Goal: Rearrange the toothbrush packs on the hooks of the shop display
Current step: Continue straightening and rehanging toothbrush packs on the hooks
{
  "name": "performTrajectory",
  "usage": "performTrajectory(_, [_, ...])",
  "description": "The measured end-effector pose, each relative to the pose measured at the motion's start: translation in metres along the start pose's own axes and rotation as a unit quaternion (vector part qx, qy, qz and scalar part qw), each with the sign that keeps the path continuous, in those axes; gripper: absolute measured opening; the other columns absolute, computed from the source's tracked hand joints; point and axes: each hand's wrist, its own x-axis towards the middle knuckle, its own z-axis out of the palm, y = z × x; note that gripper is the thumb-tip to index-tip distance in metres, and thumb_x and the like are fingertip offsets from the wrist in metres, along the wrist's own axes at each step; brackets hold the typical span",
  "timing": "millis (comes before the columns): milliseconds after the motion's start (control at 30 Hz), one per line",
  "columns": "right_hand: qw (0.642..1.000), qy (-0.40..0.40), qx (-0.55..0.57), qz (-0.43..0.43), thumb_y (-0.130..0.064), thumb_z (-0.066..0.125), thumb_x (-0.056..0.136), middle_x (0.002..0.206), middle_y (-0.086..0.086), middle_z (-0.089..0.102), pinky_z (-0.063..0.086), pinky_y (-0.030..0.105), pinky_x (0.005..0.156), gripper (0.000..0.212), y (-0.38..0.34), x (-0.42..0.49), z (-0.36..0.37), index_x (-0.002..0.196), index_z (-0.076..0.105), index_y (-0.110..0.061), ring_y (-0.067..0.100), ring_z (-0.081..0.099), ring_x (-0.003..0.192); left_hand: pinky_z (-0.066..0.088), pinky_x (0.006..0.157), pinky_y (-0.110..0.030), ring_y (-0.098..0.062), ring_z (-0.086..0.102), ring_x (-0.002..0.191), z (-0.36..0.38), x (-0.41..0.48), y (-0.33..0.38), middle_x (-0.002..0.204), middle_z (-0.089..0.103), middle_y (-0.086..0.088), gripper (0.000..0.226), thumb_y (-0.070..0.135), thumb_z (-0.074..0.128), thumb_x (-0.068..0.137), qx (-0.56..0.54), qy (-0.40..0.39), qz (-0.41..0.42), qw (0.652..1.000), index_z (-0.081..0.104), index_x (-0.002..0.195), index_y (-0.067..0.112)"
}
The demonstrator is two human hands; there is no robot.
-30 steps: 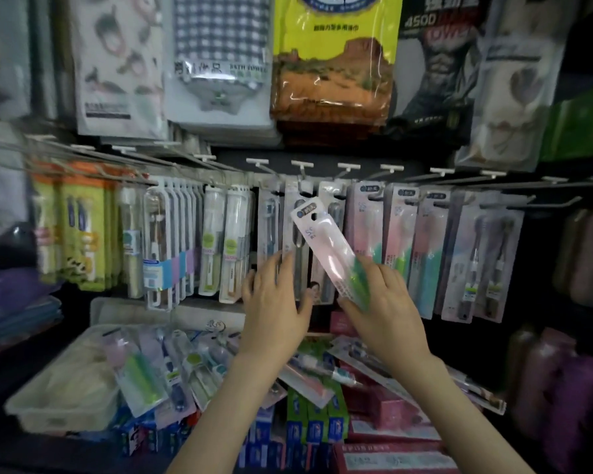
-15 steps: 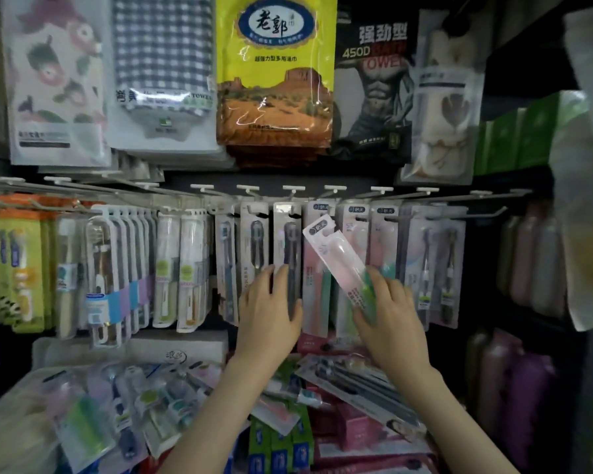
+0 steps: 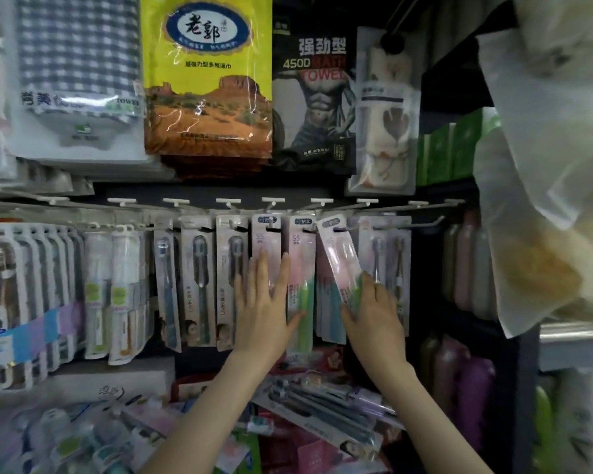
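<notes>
Shop hooks (image 3: 425,224): right hand (image 3: 374,318) grips tilted pack (image 3: 339,254), apparently hooked.

Lower end of tilted pack (image 3: 339,258) hidden under right hand (image 3: 374,316) (whether on hook (image 3: 343,229) unclear); left-side packs (image 3: 31,295) blurred.

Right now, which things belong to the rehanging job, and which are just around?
Job: tilted pink pack in right hand; hanging packs under left hand; hooks.
Around: towel packs above; loose packs below; bottles.
</notes>
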Motion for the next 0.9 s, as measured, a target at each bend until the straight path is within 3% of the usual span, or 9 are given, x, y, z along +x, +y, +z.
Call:
performTrajectory(233, [0.999,-0.034,0.002,0.04,-0.039,0.051,0.094,0.136,0.012,0.042,0.04,0.034,0.096,0.062,-0.004,0.025,0.022,0.142,0.026,-0.008,0.027,0.039,0.126,0.002,0.113,-0.054,-0.031,-0.01,0.144,0.012,0.0,-0.002,0.155,-0.02,-0.009,0.099,0.037,0.069,0.082,0.009,0.012,0.006,1.0,-0.001,0.152,0.023])
performTrajectory(433, [0.997,-0.035,0.058,-0.03,-0.036,0.057,0.092,0.144,0.015,0.034,0.027,0.032,0.11,0.075,0.015,-0.015,0.03,0.147,0.017,-0.005,0.026,0.03,0.134,0.005,0.112,-0.056,-0.037,0.004,0.144,0.017,-0.039,-0.001,0.156,0.004,-0.02,0.084,0.032,0.069,0.082,0.012,-0.006,-0.007,1.0,0.021,0.15,0.017])
performTrajectory(533, [0.988,-0.121,0.08,-0.056,-0.035,0.057,0.091,0.136,0.011,0.041,0.034,0.03,0.103,0.066,0.033,-0.053,0.038,0.144,0.027,-0.009,0.024,0.037,0.126,0.0,0.112,-0.054,-0.037,0.007,0.143,0.019,-0.074,0.008,0.156,0.009,-0.021,0.075,0.035,0.066,0.083,0.016,-0.047,-0.028,0.998,0.032,0.146,0.014])
performTrajectory(633, [0.96,-0.261,0.0,-0.104,-0.043,0.055,0.091,0.132,0.007,0.045,0.033,0.029,0.099,0.063,0.045,-0.079,0.05,0.142,0.033,-0.013,0.024,0.038,0.123,-0.003,0.115,-0.05,-0.031,0.003,0.144,0.019,-0.102,0.022,0.157,0.006,-0.015,0.068,0.045,0.05,0.092,0.007,-0.152,-0.051,0.987,0.025,0.148,0.018])
performTrajectory(700, [0.94,-0.32,-0.037,-0.112,-0.043,0.052,0.092,0.136,0.005,0.044,0.031,0.03,0.101,0.06,0.046,-0.091,0.054,0.141,0.034,-0.014,0.022,0.035,0.126,0.005,0.116,-0.051,-0.031,0.012,0.143,0.024,-0.119,0.028,0.155,0.016,-0.013,0.066,0.048,0.049,0.092,0.025,-0.199,-0.049,0.979,0.028,0.147,0.019])
performTrajectory(800, [0.93,-0.334,-0.084,-0.132,-0.041,0.05,0.093,0.135,0.004,0.042,0.027,0.032,0.102,0.053,0.044,-0.103,0.055,0.137,0.039,-0.014,0.021,0.03,0.128,0.024,0.111,-0.056,-0.035,0.034,0.134,0.026,-0.133,0.033,0.146,0.037,-0.016,0.062,0.043,0.062,0.086,0.025,-0.21,-0.047,0.976,0.045,0.138,0.014])
performTrajectory(900, [0.931,-0.336,-0.086,-0.115,-0.037,0.052,0.093,0.134,0.002,0.041,0.023,0.035,0.104,0.049,0.043,-0.106,0.053,0.135,0.041,-0.015,0.022,0.028,0.129,0.006,0.116,-0.048,-0.028,0.015,0.142,0.028,-0.143,0.03,0.154,0.019,-0.008,0.061,0.042,0.048,0.094,0.017,-0.242,-0.059,0.968,0.027,0.147,0.019])
